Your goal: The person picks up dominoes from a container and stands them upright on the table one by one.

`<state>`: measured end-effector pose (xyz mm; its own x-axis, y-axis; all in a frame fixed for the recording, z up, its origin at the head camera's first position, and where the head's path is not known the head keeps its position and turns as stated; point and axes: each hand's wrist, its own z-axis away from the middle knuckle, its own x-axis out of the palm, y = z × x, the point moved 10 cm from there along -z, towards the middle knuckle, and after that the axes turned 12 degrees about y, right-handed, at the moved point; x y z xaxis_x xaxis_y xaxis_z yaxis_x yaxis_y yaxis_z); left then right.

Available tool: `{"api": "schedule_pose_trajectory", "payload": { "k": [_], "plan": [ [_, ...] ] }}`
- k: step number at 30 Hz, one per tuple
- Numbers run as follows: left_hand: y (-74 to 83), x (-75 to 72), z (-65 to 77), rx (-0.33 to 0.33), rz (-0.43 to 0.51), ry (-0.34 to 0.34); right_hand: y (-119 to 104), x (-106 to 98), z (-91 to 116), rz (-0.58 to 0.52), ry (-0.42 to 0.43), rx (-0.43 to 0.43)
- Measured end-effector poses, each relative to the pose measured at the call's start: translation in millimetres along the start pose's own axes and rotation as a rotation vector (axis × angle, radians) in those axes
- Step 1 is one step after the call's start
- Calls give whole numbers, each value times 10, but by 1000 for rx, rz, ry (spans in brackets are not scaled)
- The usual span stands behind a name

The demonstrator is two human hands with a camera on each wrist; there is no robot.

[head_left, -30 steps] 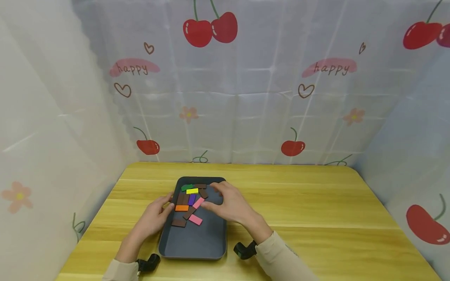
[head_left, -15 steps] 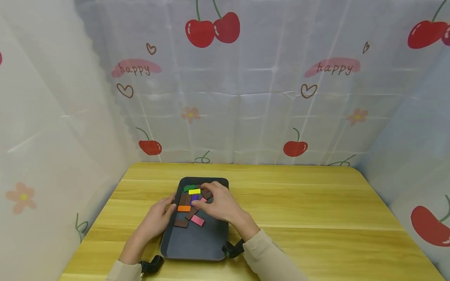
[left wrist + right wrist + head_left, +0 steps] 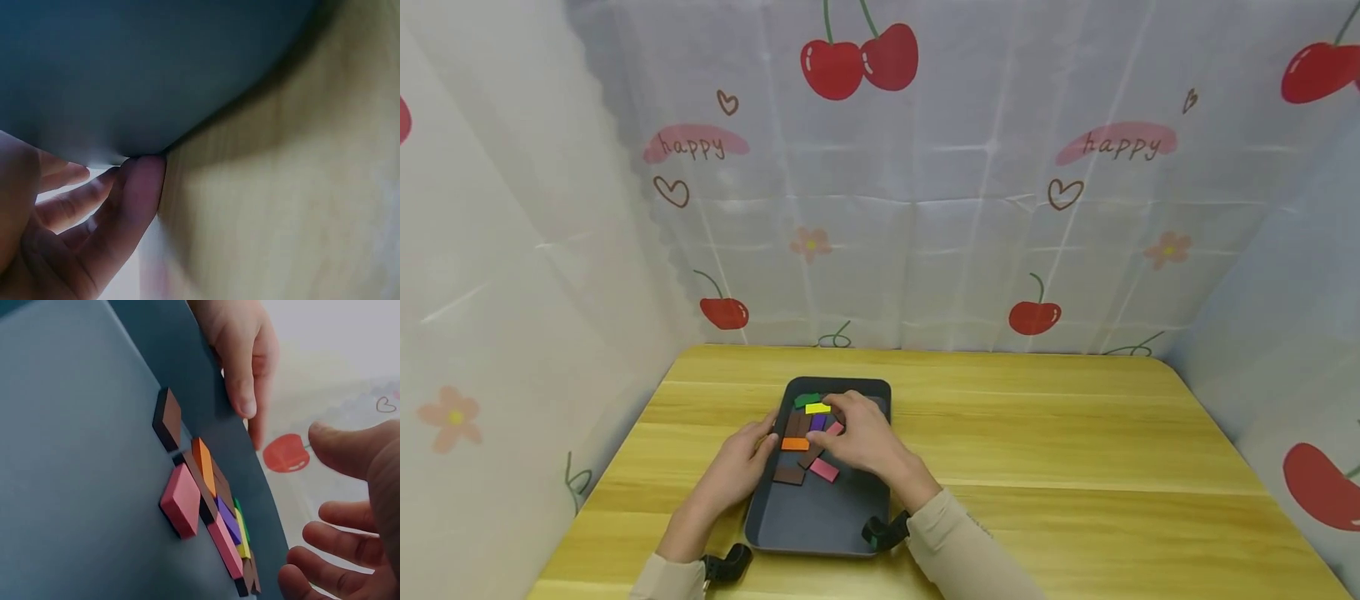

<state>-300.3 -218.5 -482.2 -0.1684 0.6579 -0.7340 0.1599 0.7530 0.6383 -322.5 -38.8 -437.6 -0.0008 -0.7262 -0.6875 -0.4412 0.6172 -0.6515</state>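
Note:
A dark grey tray (image 3: 820,521) holds several flat rectangular blocks. Among them are an orange block (image 3: 795,444), a yellow block (image 3: 817,408), a purple block (image 3: 817,422), a green block (image 3: 807,400), a brown block (image 3: 789,475) and a pink block (image 3: 181,501). My left hand (image 3: 735,462) touches the outside of the tray's left wall, its thumb right at the rim. Over the blocks hovers my right hand (image 3: 865,437), thumb and fingers spread apart with nothing between them in the right wrist view. It hides some of the far blocks in the head view.
The tray stands on a yellow wood-grain table (image 3: 1037,433). Behind it hangs a pale curtain (image 3: 925,250) printed with cherries, hearts and flowers. A black wrist camera (image 3: 727,564) is strapped to the left wrist, another black wrist camera (image 3: 886,531) to the right.
My right hand has moved left from the tray's right side to above the blocks. The left hand stays at the tray's left wall, and the head view has shifted slightly.

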Motion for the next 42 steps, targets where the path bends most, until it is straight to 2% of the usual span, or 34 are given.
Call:
{"api": "schedule_pose_trajectory", "payload": {
  "k": [15,25,37,42],
  "plan": [
    [3,-36,-19,10,-41,2,66,206,-21,-41,6,55],
    [-19,-5,-13,5,-36,1,128,294,-29,-74,-38,98],
    [-12,1,-25,8,-37,11,132,296,-104,-30,14,26],
    [0,8,-33,21,-31,9,111,336,-88,-17,-29,26]
  ]
}}
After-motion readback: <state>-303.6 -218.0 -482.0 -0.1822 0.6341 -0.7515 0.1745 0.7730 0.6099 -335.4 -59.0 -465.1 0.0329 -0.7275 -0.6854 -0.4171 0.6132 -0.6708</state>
